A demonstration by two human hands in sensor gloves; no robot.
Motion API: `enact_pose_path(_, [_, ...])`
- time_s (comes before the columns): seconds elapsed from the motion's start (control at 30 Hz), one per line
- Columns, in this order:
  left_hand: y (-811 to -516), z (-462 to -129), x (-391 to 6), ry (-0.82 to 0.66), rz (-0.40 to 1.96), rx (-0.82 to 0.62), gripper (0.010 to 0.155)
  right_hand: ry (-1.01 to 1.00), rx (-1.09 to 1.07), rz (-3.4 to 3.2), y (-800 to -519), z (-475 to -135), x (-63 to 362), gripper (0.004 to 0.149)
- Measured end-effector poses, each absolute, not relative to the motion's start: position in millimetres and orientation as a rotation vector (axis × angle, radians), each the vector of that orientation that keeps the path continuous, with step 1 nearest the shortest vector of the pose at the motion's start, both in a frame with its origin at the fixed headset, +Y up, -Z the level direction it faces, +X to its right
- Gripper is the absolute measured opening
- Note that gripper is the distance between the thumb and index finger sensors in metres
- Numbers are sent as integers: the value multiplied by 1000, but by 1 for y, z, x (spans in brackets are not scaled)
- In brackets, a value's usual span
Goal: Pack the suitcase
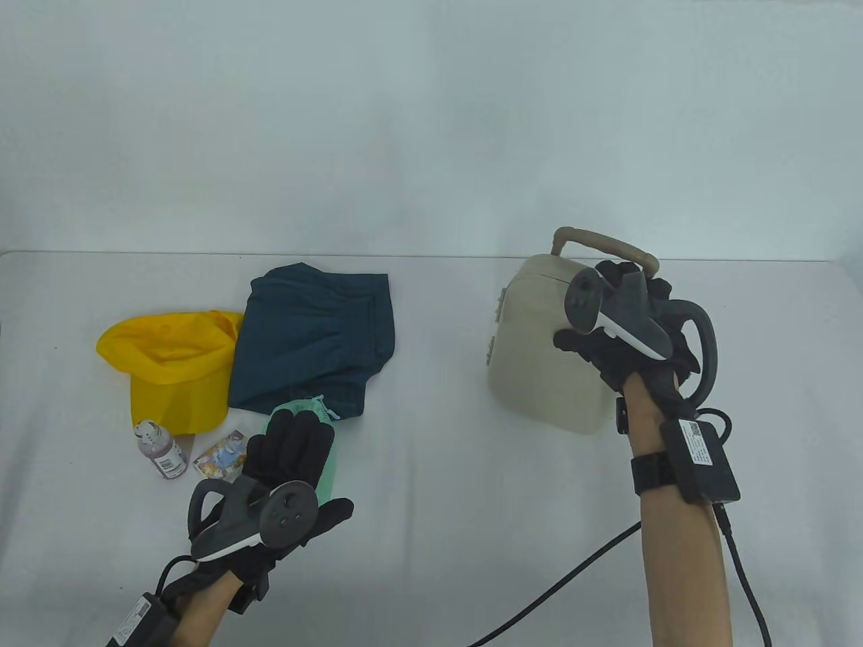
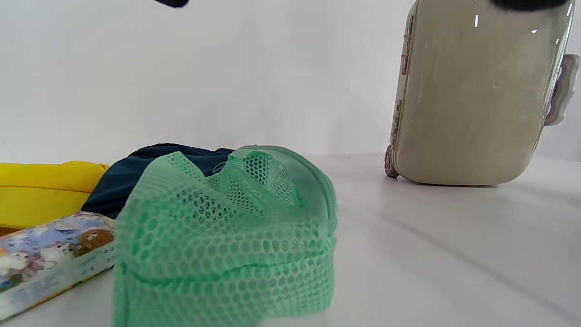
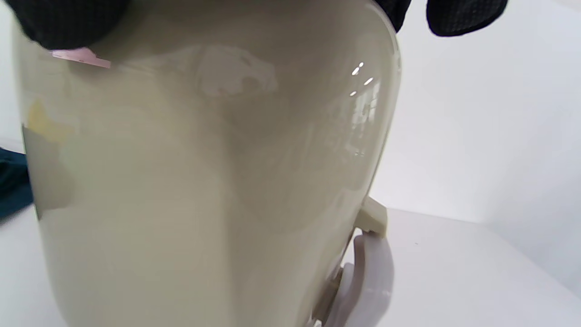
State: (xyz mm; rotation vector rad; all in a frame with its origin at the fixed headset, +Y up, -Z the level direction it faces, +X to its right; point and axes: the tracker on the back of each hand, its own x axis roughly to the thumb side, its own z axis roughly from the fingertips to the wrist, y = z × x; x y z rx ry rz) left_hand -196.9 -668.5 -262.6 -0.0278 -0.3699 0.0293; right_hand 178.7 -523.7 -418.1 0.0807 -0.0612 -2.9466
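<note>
A small beige suitcase [image 1: 539, 350] stands upright on the white desk [image 1: 431, 404], at about three o'clock in the table view. The right hand [image 1: 623, 323] grips its top, fingers curled over it beside the handle. At eight o'clock, the left hand [image 1: 286, 465] rests flat, fingers straight, on a green mesh pouch [image 2: 227, 236] near dark blue shorts [image 1: 313, 337].

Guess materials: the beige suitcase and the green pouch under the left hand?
Suitcase: looks like hard moulded plastic, glossy; its shell shows sharp highlights and reflections. Green pouch: soft open mesh, probably synthetic netting; honeycomb holes and slack folds show.
</note>
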Motion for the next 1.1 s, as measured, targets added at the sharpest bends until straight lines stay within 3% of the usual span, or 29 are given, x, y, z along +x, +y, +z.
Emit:
enact_pose_path(0.57, [-673,-275,-212,-304,77,-64,95,-13,-248,-2943,-527,-390,124,104])
enact_pose_path(1.1, [-663,-282,-200,-328,91,-78,96,-63,-532,-2914,-523,-373,82,105])
